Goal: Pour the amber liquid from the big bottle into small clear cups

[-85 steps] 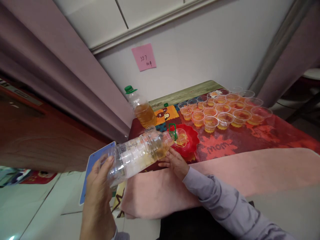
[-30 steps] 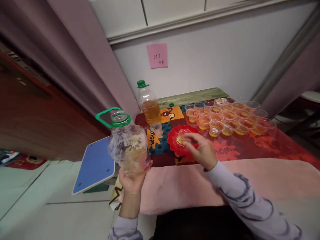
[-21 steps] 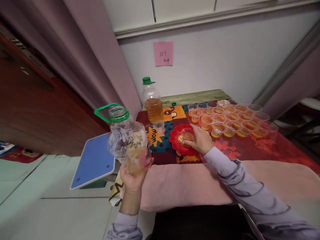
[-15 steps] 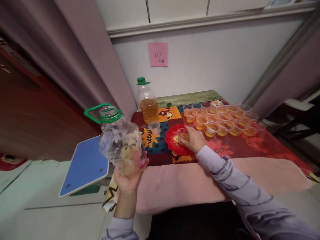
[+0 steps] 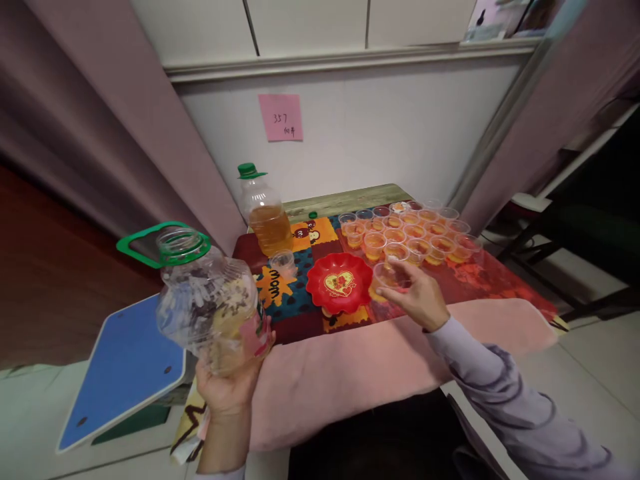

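My left hand supports a large clear plastic jug from below, its fingers wrapped round the base. The jug has a green handle ring and an uncapped mouth, and is tilted a little. Pinched in my right hand is a clear plastic cup, held to the right of a red scalloped plate with a yellow heart on it. Just beyond that cup stand rows of clear cups with orange-yellow liquid in them.
A capped jug of amber liquid stands at the back left, with clear cups before it. A green cap lies behind. Pink cloth covers the table's front edge; a blue board is at the left.
My right hand has lifted the cup off the red plate and carried it right, toward the rows of cups. My left hand still holds the jug. The whole view has shifted.
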`<state>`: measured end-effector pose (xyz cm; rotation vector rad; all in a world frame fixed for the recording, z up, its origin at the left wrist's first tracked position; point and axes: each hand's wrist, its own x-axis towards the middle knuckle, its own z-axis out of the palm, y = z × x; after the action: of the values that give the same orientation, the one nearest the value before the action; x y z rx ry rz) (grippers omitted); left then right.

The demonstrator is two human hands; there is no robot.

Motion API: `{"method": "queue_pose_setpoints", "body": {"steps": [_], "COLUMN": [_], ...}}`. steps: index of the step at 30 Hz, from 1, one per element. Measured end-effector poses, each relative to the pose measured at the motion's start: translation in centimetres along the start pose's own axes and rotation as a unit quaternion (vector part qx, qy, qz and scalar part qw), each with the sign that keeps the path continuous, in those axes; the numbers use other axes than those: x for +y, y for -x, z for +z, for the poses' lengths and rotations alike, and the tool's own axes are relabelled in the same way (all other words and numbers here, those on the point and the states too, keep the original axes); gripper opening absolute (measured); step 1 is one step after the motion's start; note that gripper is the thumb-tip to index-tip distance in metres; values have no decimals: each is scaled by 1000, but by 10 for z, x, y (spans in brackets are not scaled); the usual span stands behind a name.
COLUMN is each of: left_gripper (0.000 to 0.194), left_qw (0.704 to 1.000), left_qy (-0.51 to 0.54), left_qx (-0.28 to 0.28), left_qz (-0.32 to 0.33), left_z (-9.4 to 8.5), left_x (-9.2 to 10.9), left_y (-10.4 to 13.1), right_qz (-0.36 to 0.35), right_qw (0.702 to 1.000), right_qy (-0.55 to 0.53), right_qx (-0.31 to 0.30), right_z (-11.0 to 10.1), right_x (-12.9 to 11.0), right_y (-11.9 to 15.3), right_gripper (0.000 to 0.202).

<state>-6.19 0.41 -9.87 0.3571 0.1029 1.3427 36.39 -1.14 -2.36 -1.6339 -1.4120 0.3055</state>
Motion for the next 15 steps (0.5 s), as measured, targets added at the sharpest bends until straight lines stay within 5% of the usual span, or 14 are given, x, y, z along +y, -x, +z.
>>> {"method": "queue_pose_setpoints", "body": {"steps": [7,15], "left_gripper": [90,91], "left_qw": [998,997], "left_qy": [-36,-39], "left_qx": [53,61], "left_qz": [17,18], "left_z": [0,0], "left_x": [1,0], "left_y": [0,0], "right_qz": [52,118], "right_qw": [975,959], "right_qy": [195,244], "right_qx": [93,82], "right_z": [-43,-47], "right_x": [69,94], "right_y": [-14,-22], "right_gripper": [75,74]}}
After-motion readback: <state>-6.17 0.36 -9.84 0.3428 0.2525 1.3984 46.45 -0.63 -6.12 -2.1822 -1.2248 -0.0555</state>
